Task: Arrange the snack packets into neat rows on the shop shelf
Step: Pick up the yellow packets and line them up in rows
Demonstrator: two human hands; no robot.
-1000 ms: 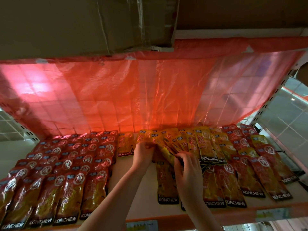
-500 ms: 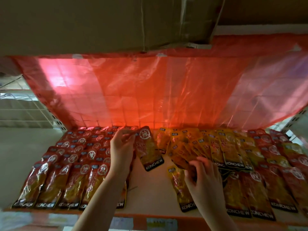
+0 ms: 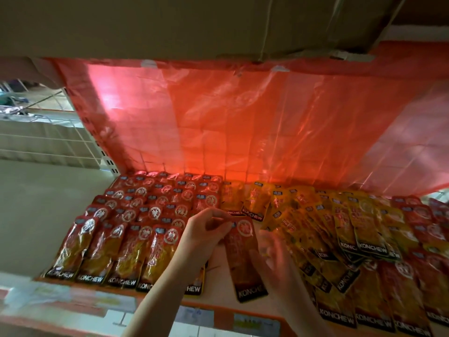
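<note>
Long red packet (image 3: pixel 245 259), KONCHEW label; left hand (image 3: pixel 204 233) fingers pinching top; right hand (image 3: pixel 274 261) blurred, unclear.

Glossy plastic snack packets (image 3: pixel 136 244) with a crinkled sheen cover a smooth, matt pale shelf (image 3: pixel 218 266), backed behind them by a translucent, shiny red plastic sheet (image 3: pixel 243 122), with matt brown cardboard (image 3: pixel 170 23) above and a white wire rack (image 3: pixel 43 142) left.
</note>
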